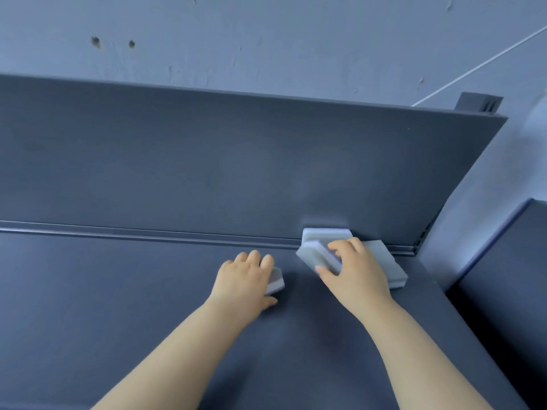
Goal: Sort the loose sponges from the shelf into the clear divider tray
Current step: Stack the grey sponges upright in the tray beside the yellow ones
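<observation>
hands, two, bare, both reaching forward onto the shelf [118, 291].

left hand [245, 281]: fingers curled over the far edge of the small sponge [276, 281], thumb lying at its near side. the sponge lies flat on the shelf, mostly hidden under the palm, with one corner showing to the right.

right hand [356, 276]: pinches the tilted sponge [315, 255] between thumb and curled fingers. its left end is raised off the shelf.

upright sponge [325, 233]: stands on its long edge against the back panel [207, 158], just behind the tilted one and touching it.

flat sponge [387, 261]: lies on the shelf at the far right, partly covered by the right hand, its far corner near the rail [148, 232] at the foot of the panel.

appearance, all four: rectangular blocks with rounded corners, pale whitish-grey, with a thin darker layer along the side (violet-tinged where it shows on the tilted one).

shelf and back panel: dark matt grey. pale wall [266, 39] above, with two small holes at upper left.
</observation>
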`<control>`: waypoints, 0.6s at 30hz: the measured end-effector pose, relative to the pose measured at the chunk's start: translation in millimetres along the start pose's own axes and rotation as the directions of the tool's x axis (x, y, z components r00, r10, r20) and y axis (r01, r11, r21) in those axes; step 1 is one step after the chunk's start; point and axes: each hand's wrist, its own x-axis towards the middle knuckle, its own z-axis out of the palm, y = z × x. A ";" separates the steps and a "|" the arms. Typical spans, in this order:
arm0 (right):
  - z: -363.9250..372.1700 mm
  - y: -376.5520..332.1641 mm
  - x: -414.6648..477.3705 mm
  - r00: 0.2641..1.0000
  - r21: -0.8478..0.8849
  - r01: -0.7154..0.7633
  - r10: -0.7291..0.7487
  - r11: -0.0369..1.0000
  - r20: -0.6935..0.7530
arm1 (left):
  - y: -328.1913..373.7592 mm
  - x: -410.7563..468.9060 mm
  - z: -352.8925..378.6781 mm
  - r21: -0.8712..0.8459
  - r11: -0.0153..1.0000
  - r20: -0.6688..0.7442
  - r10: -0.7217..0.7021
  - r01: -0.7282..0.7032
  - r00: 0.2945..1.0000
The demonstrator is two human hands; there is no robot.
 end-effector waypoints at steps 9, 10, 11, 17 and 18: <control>-8.0 0.3 -13.6 0.997 0.143 -0.077 0.075 0.987 0.022 | -19.4 11.2 13.5 -0.053 0.998 0.118 -0.032 0.038 0.992; -7.4 0.2 -14.3 0.995 0.180 -0.088 0.080 0.980 0.050 | -21.4 13.0 14.9 -0.029 0.999 0.141 -0.036 0.040 0.989; -6.4 -0.3 -15.2 0.993 0.208 -0.095 0.080 0.974 0.083 | -22.6 14.8 16.2 -0.014 0.999 0.148 -0.040 0.043 0.988; -3.2 -1.4 -15.4 0.990 0.249 -0.095 0.066 0.964 0.122 | -24.9 21.6 16.0 -0.064 0.998 0.119 -0.019 0.026 0.993; -3.6 -1.6 -14.9 0.990 0.253 -0.094 0.063 0.963 0.129 | -24.9 21.9 15.1 -0.071 0.997 0.119 -0.008 0.017 0.993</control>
